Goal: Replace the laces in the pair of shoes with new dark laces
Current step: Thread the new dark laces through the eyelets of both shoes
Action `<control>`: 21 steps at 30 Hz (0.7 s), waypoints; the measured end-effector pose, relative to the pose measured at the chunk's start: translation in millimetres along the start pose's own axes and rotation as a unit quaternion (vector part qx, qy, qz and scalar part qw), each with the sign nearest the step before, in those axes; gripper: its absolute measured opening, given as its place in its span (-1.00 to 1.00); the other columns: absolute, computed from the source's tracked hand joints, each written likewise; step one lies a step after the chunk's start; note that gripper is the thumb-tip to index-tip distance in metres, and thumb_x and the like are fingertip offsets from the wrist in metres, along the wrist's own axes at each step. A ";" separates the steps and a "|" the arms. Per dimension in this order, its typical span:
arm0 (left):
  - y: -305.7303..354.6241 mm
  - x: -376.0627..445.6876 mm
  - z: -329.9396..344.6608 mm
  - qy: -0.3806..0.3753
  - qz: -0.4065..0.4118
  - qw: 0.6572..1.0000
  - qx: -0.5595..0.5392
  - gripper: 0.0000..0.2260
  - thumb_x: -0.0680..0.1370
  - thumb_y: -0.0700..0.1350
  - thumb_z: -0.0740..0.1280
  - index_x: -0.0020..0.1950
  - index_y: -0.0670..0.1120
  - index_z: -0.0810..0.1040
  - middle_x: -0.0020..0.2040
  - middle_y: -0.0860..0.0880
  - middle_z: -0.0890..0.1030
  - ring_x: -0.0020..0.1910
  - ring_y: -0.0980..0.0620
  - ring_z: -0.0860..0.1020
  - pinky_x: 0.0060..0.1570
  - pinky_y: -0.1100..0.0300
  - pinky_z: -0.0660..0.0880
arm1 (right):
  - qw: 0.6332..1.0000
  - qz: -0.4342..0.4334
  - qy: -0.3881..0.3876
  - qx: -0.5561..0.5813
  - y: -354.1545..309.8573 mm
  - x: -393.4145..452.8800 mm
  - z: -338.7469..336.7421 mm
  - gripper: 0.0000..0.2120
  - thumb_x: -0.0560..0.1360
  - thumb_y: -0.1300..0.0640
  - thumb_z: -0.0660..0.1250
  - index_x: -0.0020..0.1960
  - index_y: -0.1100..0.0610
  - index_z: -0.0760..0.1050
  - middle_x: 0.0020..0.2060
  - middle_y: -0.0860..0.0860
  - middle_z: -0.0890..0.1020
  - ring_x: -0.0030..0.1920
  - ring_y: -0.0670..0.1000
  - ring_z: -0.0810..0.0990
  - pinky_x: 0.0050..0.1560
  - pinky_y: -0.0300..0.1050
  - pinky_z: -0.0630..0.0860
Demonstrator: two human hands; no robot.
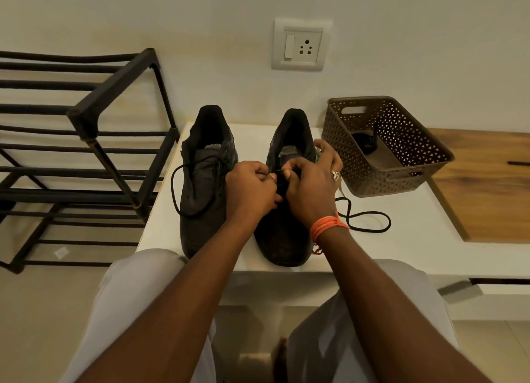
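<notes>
Hidden behind both hands: the eyelets and tongue of the right shoe (282,233), so how far the lacing goes cannot be told. Left hand (252,192) and right hand (314,187) meeting over that shoe, fingers curled, pinching a dark lace (370,227) whose round cord loops loosely across the white table (401,239) to the right. Left shoe (205,181) just beside, dark, matte, a thin lace arcing off its left side. Far right, a brown perforated plastic basket (413,153), dark contents indistinct. Far left, a black metal rack (86,118), partly cut off.
</notes>
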State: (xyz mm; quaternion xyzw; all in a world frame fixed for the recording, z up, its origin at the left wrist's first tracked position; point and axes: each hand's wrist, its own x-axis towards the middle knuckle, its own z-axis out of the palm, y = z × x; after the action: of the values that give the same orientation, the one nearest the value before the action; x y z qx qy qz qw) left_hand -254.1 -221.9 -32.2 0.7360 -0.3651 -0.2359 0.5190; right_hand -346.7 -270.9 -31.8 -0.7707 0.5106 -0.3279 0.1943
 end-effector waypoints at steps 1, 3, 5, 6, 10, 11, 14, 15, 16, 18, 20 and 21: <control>0.0 0.4 -0.1 0.002 -0.003 1.000 -0.004 -0.93 0.56 -0.25 0.34 0.03 -0.18 0.58 -0.34 -0.04 0.60 -0.54 0.18 0.57 -0.50 0.35 0.50 | 1.000 0.001 0.007 0.001 -0.1 0.1 0.9 -0.87 0.50 0.18 0.33 -0.22 0.03 0.55 0.49 0.09 0.20 0.48 0.15 0.06 0.39 0.21 0.22; -0.3 1.1 -0.3 0.004 -0.004 1.000 -0.016 -0.81 0.55 -0.27 0.34 0.16 -0.18 0.55 -0.31 -0.07 0.62 -0.52 0.15 0.58 -0.48 0.33 0.52 | 1.000 0.000 0.019 0.006 0.5 0.9 2.6 -0.90 0.50 0.18 0.34 -0.18 0.07 0.59 0.48 0.10 0.21 0.47 0.16 0.08 0.39 0.20 0.24; -0.5 1.4 -0.2 0.003 -0.002 1.000 -0.020 -0.74 0.55 -0.28 0.34 0.23 -0.17 0.53 -0.29 -0.08 0.63 -0.51 0.14 0.59 -0.47 0.32 0.53 | 1.000 -0.005 0.029 0.009 2.5 1.6 4.9 -0.91 0.49 0.18 0.34 -0.16 0.08 0.61 0.46 0.10 0.23 0.46 0.16 0.10 0.37 0.21 0.27; -1.3 1.7 -0.1 0.004 -0.001 1.000 -0.018 -0.73 0.55 -0.28 0.34 0.25 -0.17 0.53 -0.29 -0.08 0.63 -0.51 0.15 0.59 -0.47 0.31 0.53 | 0.999 -0.012 0.031 0.007 3.4 1.8 6.3 -0.91 0.48 0.18 0.35 -0.16 0.07 0.61 0.45 0.10 0.24 0.45 0.16 0.11 0.35 0.23 0.30; -2.9 2.3 -0.2 0.009 0.001 1.000 -0.020 -0.74 0.55 -0.28 0.35 0.24 -0.18 0.55 -0.30 -0.09 0.64 -0.50 0.14 0.59 -0.44 0.28 0.55 | 0.998 -0.036 0.039 -0.028 5.6 2.2 9.5 -0.90 0.45 0.19 0.34 -0.22 0.07 0.58 0.42 0.11 0.29 0.42 0.17 0.15 0.28 0.22 0.36; -3.3 2.2 0.0 0.011 -0.001 1.000 -0.022 -0.75 0.55 -0.27 0.35 0.23 -0.19 0.55 -0.30 -0.09 0.64 -0.50 0.14 0.59 -0.44 0.28 0.55 | 0.998 -0.041 0.044 -0.037 5.7 2.3 9.5 -0.90 0.45 0.18 0.34 -0.22 0.07 0.58 0.42 0.11 0.30 0.42 0.17 0.16 0.27 0.22 0.37; -3.9 1.3 -0.3 0.014 0.002 1.000 -0.016 -0.76 0.55 -0.24 0.36 0.21 -0.18 0.56 -0.30 -0.07 0.63 -0.51 0.16 0.58 -0.43 0.31 0.55 | 0.997 -0.051 0.051 -0.032 5.4 2.2 11.8 -0.92 0.45 0.18 0.34 -0.20 0.08 0.59 0.40 0.13 0.32 0.41 0.19 0.18 0.25 0.24 0.37; -3.9 0.5 -0.8 0.011 0.008 1.000 -0.009 -0.76 0.55 -0.22 0.37 0.21 -0.18 0.57 -0.31 -0.04 0.63 -0.51 0.17 0.57 -0.44 0.32 0.55 | 0.997 -0.049 0.047 -0.020 5.4 2.5 13.1 -0.92 0.45 0.18 0.35 -0.19 0.09 0.60 0.41 0.13 0.31 0.41 0.19 0.17 0.25 0.25 0.37; -3.9 -0.2 -1.8 0.005 0.015 1.000 -0.003 -0.77 0.55 -0.20 0.37 0.21 -0.17 0.57 -0.31 -0.02 0.62 -0.51 0.18 0.57 -0.44 0.33 0.54 | 0.998 -0.045 0.042 -0.007 5.2 3.0 13.9 -0.92 0.46 0.18 0.35 -0.17 0.09 0.61 0.41 0.13 0.30 0.43 0.19 0.15 0.25 0.26 0.37; -3.7 -0.4 -5.5 -0.012 0.022 1.000 0.012 -0.79 0.58 -0.18 0.33 0.21 -0.13 0.57 -0.29 0.03 0.60 -0.52 0.16 0.58 -0.46 0.34 0.53 | 0.999 -0.037 0.033 0.021 5.4 5.2 13.7 -0.92 0.48 0.18 0.37 -0.13 0.09 0.64 0.43 0.11 0.29 0.45 0.18 0.13 0.29 0.24 0.35; -4.4 3.1 -8.5 -0.020 0.029 0.998 0.043 -0.87 0.61 -0.16 0.28 0.13 -0.03 0.56 -0.20 0.02 0.59 -0.53 0.12 0.58 -0.48 0.31 0.52 | 0.998 -0.034 0.033 0.039 6.3 8.3 10.6 -0.93 0.47 0.17 0.39 -0.11 0.08 0.66 0.43 0.09 0.30 0.45 0.16 0.12 0.33 0.19 0.32; -3.3 5.8 -9.9 -0.017 0.040 0.997 0.063 -0.90 0.61 -0.16 0.27 0.04 0.00 0.55 -0.17 0.00 0.59 -0.54 0.10 0.58 -0.49 0.31 0.51 | 0.998 -0.030 0.032 0.043 7.7 9.7 9.0 -0.93 0.47 0.15 0.41 -0.10 0.06 0.67 0.43 0.08 0.31 0.45 0.16 0.13 0.35 0.16 0.30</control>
State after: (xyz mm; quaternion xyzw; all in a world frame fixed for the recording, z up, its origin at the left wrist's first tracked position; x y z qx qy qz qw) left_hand -242.4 -219.9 -31.6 0.7481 -0.4167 -0.2040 0.4745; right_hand -342.8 -283.1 -40.1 -0.7655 0.4790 -0.3800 0.2006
